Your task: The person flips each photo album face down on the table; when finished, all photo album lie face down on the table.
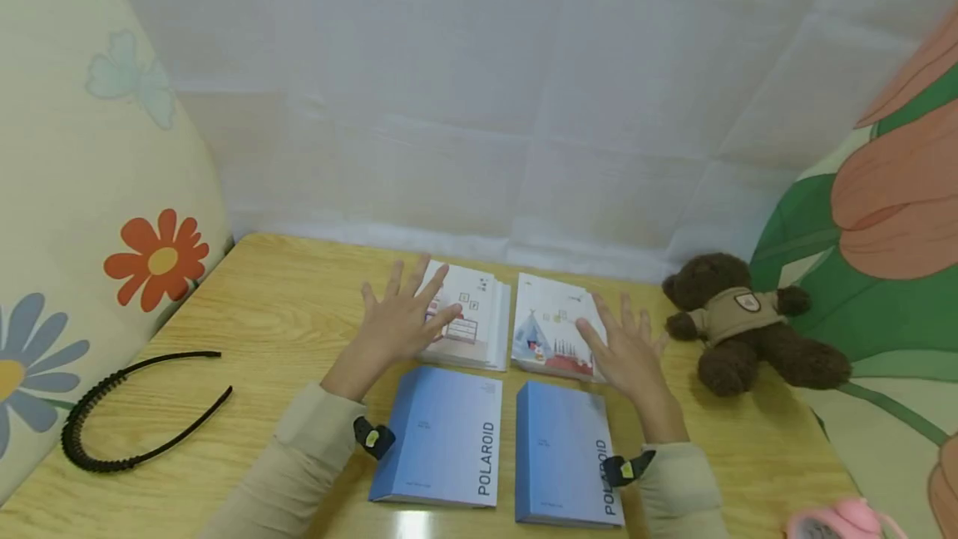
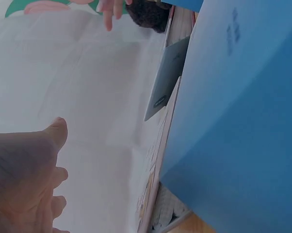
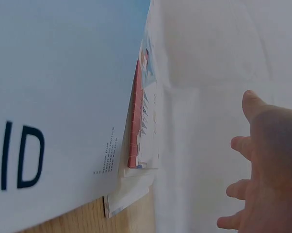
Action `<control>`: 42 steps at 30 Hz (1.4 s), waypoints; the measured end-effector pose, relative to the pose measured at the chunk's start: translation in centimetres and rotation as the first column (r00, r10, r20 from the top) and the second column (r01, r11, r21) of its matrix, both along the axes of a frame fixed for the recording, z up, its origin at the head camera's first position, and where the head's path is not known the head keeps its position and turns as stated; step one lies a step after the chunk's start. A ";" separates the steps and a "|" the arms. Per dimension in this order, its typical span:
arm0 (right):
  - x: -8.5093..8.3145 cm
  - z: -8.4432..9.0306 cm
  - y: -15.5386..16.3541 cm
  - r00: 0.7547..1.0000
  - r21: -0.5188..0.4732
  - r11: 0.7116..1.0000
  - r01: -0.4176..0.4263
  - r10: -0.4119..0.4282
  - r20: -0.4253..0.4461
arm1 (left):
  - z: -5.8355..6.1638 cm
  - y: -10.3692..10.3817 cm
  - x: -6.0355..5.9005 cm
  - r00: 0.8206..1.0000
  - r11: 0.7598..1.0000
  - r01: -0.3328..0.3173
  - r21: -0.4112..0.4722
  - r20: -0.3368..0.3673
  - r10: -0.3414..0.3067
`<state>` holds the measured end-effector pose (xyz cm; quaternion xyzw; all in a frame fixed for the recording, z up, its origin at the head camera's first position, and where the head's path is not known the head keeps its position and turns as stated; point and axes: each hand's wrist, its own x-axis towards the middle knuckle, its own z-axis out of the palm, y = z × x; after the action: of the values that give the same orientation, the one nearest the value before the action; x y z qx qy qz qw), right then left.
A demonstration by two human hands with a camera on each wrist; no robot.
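Observation:
Both hands hover with spread fingers and hold nothing. In the head view the left hand (image 1: 397,323) overlaps the left edge of a white illustrated book (image 1: 479,288), which lies on another pale one. The right hand (image 1: 636,360) overlaps the right edge of a second white book (image 1: 550,302) with a tent drawing. Nearer the person lie two thick blue albums marked POLAROID, a left one (image 1: 449,439) and a right one (image 1: 561,439), side by side with a gap. The right cuff's strap overlaps the right album. In the wrist views, the left palm (image 2: 24,179) and right palm (image 3: 277,165) show empty.
A black headband (image 1: 97,414) lies on the left of the wooden table (image 1: 299,298). A brown teddy bear (image 1: 737,318) in a beige top lies at the back right. A pink object (image 1: 841,518) is partly cut off at the lower right. White cloth (image 1: 449,148) hangs behind the table.

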<state>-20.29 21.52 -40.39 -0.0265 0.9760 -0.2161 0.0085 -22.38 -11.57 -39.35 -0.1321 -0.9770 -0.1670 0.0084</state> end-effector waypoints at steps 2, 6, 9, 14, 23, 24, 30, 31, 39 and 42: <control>0.1 0.2 0.0 1.000 -0.013 1.000 -0.007 0.007 -0.009 | 0.1 0.1 0.1 1.000 1.000 0.003 0.003 0.005 -0.003; 0.4 0.4 0.0 0.999 -0.033 0.999 -0.032 0.031 -0.031 | 0.3 0.1 0.3 1.000 1.000 0.007 0.008 0.010 -0.007; 0.6 0.5 0.1 0.998 -0.034 0.998 -0.046 0.044 -0.041 | 0.4 0.1 0.5 1.000 1.000 0.010 0.004 0.002 -0.010; 1.4 0.4 0.4 0.998 -0.024 0.998 -0.057 0.057 -0.037 | 0.5 0.7 1.0 0.999 0.998 0.024 -0.054 -0.029 -0.026; 5.7 -0.9 1.2 0.985 -0.060 0.985 -0.163 0.160 -0.065 | -0.6 5.1 5.9 0.983 0.983 0.179 -0.038 -0.029 -0.180; 6.1 -1.2 1.1 0.984 -0.074 0.982 -0.173 0.170 -0.051 | -0.8 5.6 6.7 0.980 0.979 0.200 -0.027 -0.016 -0.200; 7.6 -3.0 0.8 0.979 -0.172 0.970 -0.171 0.187 0.077 | -2.7 8.2 11.0 0.914 0.939 0.337 0.073 0.214 -0.344; 7.6 -3.2 0.8 0.979 -0.183 0.969 -0.163 0.182 0.092 | -3.0 8.6 11.5 0.902 0.935 0.348 0.064 0.250 -0.352; 7.9 -3.9 0.7 0.983 -0.176 0.975 -0.135 0.153 0.096 | -4.6 10.3 13.1 0.918 0.941 0.338 -0.033 0.233 -0.321; 8.0 -4.0 0.5 0.984 -0.204 0.970 -0.134 0.155 0.090 | -5.1 10.6 13.4 0.921 0.942 0.335 -0.002 0.209 -0.328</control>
<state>-12.30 22.03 -44.39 -0.0871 0.9434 -0.3117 0.0729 -8.94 -0.94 -44.41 -0.2777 -0.9391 -0.1605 -0.1234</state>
